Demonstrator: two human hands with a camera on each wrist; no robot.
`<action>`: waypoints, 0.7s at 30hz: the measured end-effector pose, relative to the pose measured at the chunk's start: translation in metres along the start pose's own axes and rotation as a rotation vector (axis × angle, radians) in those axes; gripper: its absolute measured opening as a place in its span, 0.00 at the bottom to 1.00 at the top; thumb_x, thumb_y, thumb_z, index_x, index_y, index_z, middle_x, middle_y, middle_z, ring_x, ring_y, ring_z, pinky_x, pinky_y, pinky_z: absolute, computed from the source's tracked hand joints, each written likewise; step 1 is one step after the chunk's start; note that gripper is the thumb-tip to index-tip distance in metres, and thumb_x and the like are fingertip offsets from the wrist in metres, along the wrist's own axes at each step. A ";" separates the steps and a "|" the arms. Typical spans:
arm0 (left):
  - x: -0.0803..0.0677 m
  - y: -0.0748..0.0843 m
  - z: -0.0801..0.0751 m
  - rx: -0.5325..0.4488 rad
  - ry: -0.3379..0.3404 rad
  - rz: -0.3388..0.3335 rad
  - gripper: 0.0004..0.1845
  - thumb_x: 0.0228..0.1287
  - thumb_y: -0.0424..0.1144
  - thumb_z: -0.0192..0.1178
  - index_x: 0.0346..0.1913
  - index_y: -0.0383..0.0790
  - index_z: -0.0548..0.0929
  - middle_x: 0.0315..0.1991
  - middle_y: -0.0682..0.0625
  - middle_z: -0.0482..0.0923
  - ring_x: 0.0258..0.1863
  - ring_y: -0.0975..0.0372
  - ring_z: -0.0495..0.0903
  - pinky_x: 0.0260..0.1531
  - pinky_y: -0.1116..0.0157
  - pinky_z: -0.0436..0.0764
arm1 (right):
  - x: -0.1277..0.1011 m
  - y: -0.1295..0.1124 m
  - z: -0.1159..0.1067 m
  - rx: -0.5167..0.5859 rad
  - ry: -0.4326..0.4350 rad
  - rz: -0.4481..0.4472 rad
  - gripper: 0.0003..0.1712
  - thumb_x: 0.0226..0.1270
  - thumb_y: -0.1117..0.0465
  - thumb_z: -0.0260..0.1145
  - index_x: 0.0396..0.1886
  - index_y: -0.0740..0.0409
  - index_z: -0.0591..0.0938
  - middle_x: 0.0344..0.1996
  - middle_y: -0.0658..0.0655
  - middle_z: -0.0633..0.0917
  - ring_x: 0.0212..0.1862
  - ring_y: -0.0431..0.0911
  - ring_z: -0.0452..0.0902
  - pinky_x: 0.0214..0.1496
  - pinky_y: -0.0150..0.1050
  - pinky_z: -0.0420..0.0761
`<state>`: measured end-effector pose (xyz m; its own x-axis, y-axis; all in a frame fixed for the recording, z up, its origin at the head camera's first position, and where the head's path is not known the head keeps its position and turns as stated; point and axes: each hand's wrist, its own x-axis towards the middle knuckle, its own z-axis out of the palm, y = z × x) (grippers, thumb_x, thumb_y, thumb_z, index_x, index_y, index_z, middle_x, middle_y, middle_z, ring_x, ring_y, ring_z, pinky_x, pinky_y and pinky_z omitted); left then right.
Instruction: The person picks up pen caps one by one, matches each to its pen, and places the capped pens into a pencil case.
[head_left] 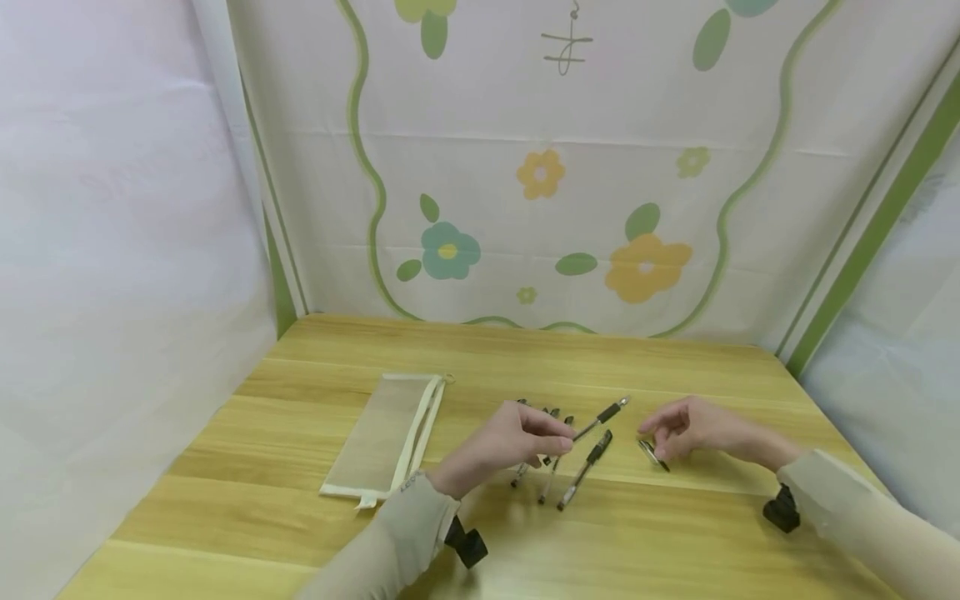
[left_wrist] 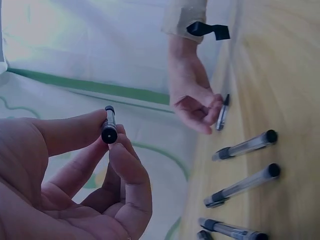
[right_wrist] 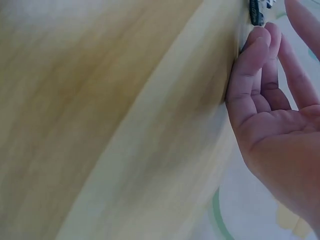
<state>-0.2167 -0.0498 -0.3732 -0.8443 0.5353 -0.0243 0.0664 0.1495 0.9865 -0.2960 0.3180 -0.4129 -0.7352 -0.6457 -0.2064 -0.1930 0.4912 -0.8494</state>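
My left hand [head_left: 564, 436] pinches a black-gripped clear pen [head_left: 600, 417] between thumb and fingers and holds it tilted above the wooden table [head_left: 675, 367]. The left wrist view shows this pen [left_wrist: 109, 131] end-on in the left hand [left_wrist: 112, 142]. To the right, my right hand [head_left: 658, 440] has its curled fingertips down on a small dark pen cap [head_left: 654, 455] lying on the table. In the left wrist view the right hand [left_wrist: 212, 112] pinches that cap [left_wrist: 223, 115]. In the right wrist view the fingers [right_wrist: 252, 65] touch the wood near the cap [right_wrist: 256, 10].
Three more pens [head_left: 583, 460] lie side by side under my left hand, seen also as pens [left_wrist: 245, 146] in the left wrist view. A flat mesh zip pouch [head_left: 386, 433] lies to the left. Flowered cloth walls [head_left: 540, 175] close in the table at the back and sides.
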 end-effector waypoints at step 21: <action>-0.003 0.010 -0.010 -0.053 -0.044 0.001 0.07 0.64 0.38 0.68 0.44 0.44 0.90 0.44 0.52 0.84 0.32 0.58 0.78 0.35 0.57 0.80 | 0.006 0.010 0.007 -0.183 0.102 -0.096 0.21 0.55 0.58 0.78 0.48 0.58 0.85 0.36 0.57 0.84 0.31 0.45 0.77 0.30 0.35 0.79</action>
<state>-0.2186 -0.0587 -0.3613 -0.8201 0.5714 -0.0295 0.0380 0.1058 0.9937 -0.2979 0.3157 -0.4261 -0.7679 -0.6367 -0.0704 -0.3735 0.5343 -0.7583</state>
